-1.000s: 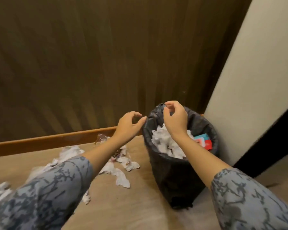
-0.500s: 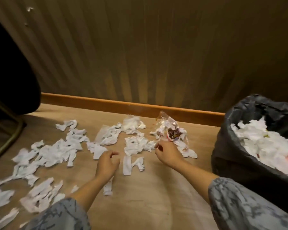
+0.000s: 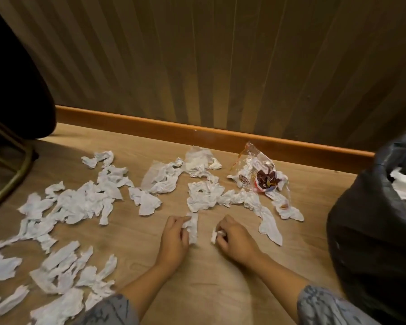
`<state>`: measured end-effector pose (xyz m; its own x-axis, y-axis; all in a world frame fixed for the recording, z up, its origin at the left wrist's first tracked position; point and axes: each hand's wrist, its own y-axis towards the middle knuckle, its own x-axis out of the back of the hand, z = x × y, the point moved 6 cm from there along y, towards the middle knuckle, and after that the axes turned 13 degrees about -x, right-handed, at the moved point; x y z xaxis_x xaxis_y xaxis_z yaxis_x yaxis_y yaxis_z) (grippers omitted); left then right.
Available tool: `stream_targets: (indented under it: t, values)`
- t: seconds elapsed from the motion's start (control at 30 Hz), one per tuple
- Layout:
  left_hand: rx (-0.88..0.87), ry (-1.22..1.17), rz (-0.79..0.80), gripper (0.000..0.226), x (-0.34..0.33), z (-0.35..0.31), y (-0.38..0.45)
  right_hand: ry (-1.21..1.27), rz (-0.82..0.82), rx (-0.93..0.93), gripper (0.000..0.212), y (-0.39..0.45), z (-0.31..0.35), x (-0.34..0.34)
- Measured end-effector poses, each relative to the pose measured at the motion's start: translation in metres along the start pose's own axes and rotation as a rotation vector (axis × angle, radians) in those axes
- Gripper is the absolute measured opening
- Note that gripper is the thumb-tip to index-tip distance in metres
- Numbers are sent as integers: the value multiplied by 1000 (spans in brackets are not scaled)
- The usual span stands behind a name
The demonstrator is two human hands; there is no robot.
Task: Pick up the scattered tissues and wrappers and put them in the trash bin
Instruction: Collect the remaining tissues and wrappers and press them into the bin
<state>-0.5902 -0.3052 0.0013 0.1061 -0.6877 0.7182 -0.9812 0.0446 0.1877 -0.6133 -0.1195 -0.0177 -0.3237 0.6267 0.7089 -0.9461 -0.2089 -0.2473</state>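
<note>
Several crumpled white tissues [image 3: 85,202] lie scattered across the wooden floor, most of them to the left and ahead of my hands. My left hand [image 3: 174,240] pinches a long strip of tissue [image 3: 192,227] on the floor. Just right of it, my right hand [image 3: 234,240] is closed on a small wad of tissue [image 3: 215,235]. Clear plastic wrappers [image 3: 258,174] with red and brown print rest near the baseboard, ahead and to the right. The trash bin [image 3: 366,231], lined with a black bag and holding white tissues, stands at the right edge.
A ribbed wooden wall with an orange-brown baseboard [image 3: 150,123] closes off the far side. At the far left stand a dark shape [image 3: 12,78] and a metal chair leg [image 3: 14,179]. Bare floor lies between my forearms.
A second ago both hands were over the bin's rim. The view swung left to the floor, and both hands came down and took hold of tissue pieces in front of me.
</note>
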Motion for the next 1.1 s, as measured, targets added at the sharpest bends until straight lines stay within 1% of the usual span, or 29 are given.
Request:
stream_targets:
  t: [0.03,0.1,0.13,0.17,0.2,0.27,0.33,0.37,0.43,0.47,0.5,0.53,0.6,0.67,0.7,0.73,0.77,0.8,0.87,0.93,0.97,1.03,1.1]
  values:
    - [-19,-36,4,38,-6,-8,9,14,-62,-8,8,-1,-6,13]
    - [-70,-47,30,33,-21,-18,21,-3,-265,-19,5,-2,-21,43]
    - [-97,1,53,28,-29,-19,23,-49,-363,-32,6,-2,-29,56]
    - [-106,65,85,26,-38,-17,22,-102,-421,-60,7,1,-40,66]
    - [-103,128,112,27,-44,-12,18,-153,-434,-88,6,5,-50,72]
    - [-131,191,129,25,-50,-5,5,-218,-364,-91,10,13,-67,71]
    - [-226,151,144,13,-50,-1,-9,-209,-281,-48,13,15,-76,63]
    - [-276,111,180,15,-49,-1,-15,-196,-271,-25,14,12,-78,58]
    - [-344,39,244,16,-47,2,-24,-156,-311,27,15,0,-76,50]
    - [-338,16,254,13,-44,4,-23,-123,-333,52,16,-8,-74,45]
    - [-310,0,236,15,-40,3,-19,-84,-337,70,17,-15,-70,41]
    - [-272,-17,180,22,-35,2,-12,-46,-334,79,16,-20,-67,38]
    - [-210,-25,1,33,-23,-8,10,23,-333,51,14,-24,-61,37]
    - [-168,6,-200,39,-12,-23,35,107,-344,39,23,-16,-51,47]
    - [-139,14,-273,41,-8,-29,47,159,-355,56,25,-10,-43,54]
    - [-106,2,-316,40,-7,-32,58,219,-377,75,25,-3,-36,62]
    - [-81,-27,-325,39,-10,-33,67,281,-412,79,23,5,-29,70]
    - [-66,-61,-297,37,-16,-33,74,357,-454,55,22,13,-24,77]
    - [-85,-103,-165,35,-34,-30,81,536,-496,-86,23,30,-22,84]
    - [-129,-118,20,33,-59,-26,74,664,-465,-231,29,42,-25,78]
    - [-154,-120,106,32,-70,-24,67,667,-432,-260,31,45,-27,72]
    - [-230,-104,206,30,-82,-18,49,534,-362,-203,32,43,-27,57]
    - [-286,-96,192,21,-79,-11,32,245,-318,-76,38,28,-28,38]
